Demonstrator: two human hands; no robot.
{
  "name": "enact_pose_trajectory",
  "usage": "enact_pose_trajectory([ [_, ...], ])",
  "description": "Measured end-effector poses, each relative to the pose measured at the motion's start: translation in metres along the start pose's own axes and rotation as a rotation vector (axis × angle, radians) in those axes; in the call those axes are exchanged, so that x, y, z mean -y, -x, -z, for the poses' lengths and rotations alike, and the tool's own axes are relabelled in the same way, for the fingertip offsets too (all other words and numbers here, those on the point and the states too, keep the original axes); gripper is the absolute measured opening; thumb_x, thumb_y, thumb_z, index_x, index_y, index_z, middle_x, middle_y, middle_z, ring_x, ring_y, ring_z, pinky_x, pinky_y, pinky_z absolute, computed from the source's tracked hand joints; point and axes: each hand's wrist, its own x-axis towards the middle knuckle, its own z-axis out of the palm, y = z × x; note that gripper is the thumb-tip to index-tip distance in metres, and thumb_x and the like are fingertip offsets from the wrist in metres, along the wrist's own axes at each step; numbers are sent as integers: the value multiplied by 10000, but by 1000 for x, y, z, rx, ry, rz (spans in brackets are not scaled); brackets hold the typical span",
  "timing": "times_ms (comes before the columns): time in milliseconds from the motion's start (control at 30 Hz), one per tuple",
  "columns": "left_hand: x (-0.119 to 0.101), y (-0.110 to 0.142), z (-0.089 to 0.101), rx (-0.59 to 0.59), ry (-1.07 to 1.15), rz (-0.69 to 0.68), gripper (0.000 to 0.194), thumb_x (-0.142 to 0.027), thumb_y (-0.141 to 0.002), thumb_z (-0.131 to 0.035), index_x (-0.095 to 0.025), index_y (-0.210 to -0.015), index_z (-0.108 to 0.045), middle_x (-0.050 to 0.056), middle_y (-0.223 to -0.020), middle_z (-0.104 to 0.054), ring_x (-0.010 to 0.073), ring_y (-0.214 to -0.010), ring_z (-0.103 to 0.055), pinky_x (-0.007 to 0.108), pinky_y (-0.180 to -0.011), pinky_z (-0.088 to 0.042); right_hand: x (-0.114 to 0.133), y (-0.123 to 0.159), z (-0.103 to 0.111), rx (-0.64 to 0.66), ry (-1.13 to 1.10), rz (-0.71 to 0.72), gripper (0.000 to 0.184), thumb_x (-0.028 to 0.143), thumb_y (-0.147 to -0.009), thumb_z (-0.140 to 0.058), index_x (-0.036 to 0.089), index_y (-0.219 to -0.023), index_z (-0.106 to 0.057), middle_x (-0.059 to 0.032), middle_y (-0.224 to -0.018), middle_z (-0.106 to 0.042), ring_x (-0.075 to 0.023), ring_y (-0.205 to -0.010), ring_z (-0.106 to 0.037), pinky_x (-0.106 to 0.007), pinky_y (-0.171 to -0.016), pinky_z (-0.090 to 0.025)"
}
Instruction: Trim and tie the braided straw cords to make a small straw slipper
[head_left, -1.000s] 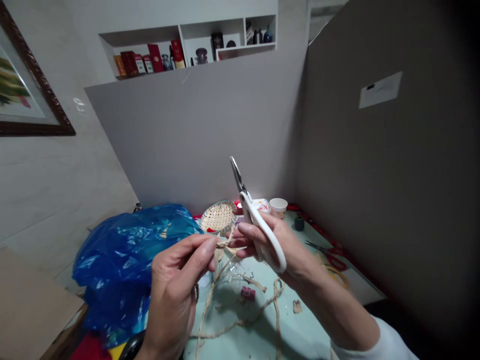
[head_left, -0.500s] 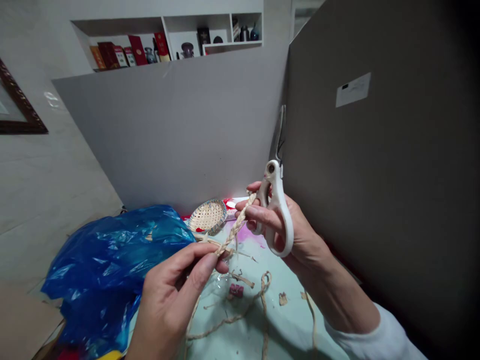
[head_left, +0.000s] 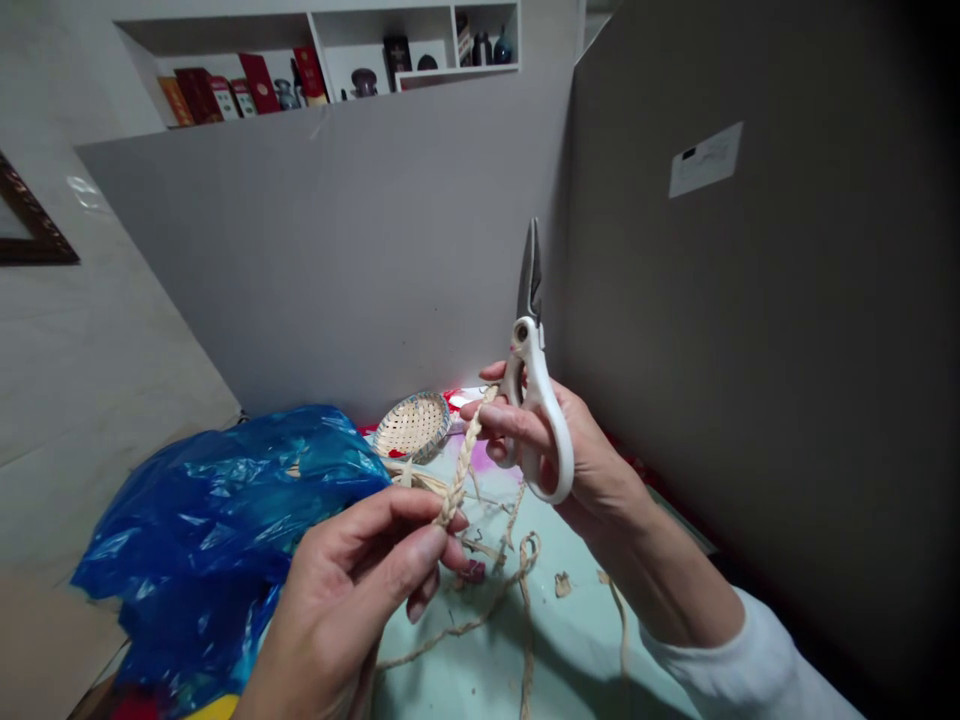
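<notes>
A braided straw cord is stretched between both hands above the table. My left hand pinches its lower end between thumb and forefinger. My right hand grips white-handled scissors, blades closed and pointing up, while its fingertips also pinch the cord's upper end. More braided cord trails loosely on the pale green table below.
A crumpled blue plastic bag fills the table's left side. A small woven basket lies behind the hands. Straw scraps dot the table. Grey partition boards close in the back and right. A wall shelf holds books and jars.
My right hand lifted the cord's end up and away from my left hand, stretching the braid taut. The scissors swung from leaning left to pointing nearly straight up. The view shifted right.
</notes>
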Motion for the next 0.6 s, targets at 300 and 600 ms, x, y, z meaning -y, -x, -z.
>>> enact_pose_trajectory([
  [300, 0, 1, -8, -59, 160, 82, 232, -349, -657, -818, -183, -816, -794, 3, -525, -578, 115, -549, -502, 209, -533, -426, -2, -1, 1, 47, -5, -7, 443, 254, -660, -872, 206, -1010, -604, 29, -707, -651, -119, -619, -632, -215, -532, -464],
  [600, 9, -6, -6, -60, 55, -30, 226, -339, -706, -794, -193, -874, -758, 7, -625, -625, 108, -564, -490, 200, -530, -399, -9, -1, 5, 108, 51, 9, 377, 228, -709, -852, 214, -1007, -622, 33, -727, -684, -93, -598, -614, -190, -526, -468],
])
